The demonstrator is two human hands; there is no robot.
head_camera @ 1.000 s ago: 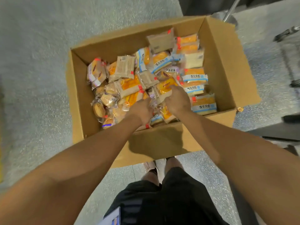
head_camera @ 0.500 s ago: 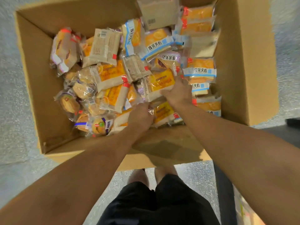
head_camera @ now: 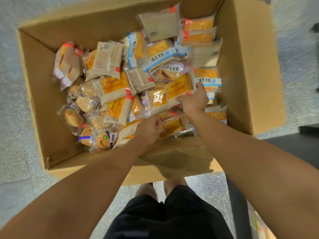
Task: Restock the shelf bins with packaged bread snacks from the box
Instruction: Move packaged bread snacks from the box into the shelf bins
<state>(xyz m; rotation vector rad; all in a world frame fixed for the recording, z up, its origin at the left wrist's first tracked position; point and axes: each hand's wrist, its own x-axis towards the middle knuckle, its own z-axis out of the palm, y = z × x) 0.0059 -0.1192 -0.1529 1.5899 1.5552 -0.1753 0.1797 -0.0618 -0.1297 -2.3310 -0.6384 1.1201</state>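
Note:
An open cardboard box [head_camera: 39, 94] on the floor holds several packaged bread snacks in yellow, beige, blue and purple wrappers. My right hand [head_camera: 194, 100] grips the near edge of a yellow-and-beige bread pack [head_camera: 178, 87] in the middle right of the pile. My left hand [head_camera: 148, 130] pinches a clear-wrapped golden bread pack [head_camera: 172, 126] close to the box's near wall. Round pastries in clear wrappers [head_camera: 89, 102] lie at the left of the pile. No shelf bins are in view.
The box sits on a grey speckled floor [head_camera: 15, 135]. Its right flap [head_camera: 255, 66] stands up. A dark flat object [head_camera: 307, 135] lies to the right. My legs in black shorts [head_camera: 172, 218] stand just behind the box's near wall.
My head has come closer to the box. My right hand has closed on the yellow-and-beige pack, and my left hand has taken hold of the clear-wrapped pack by the near wall.

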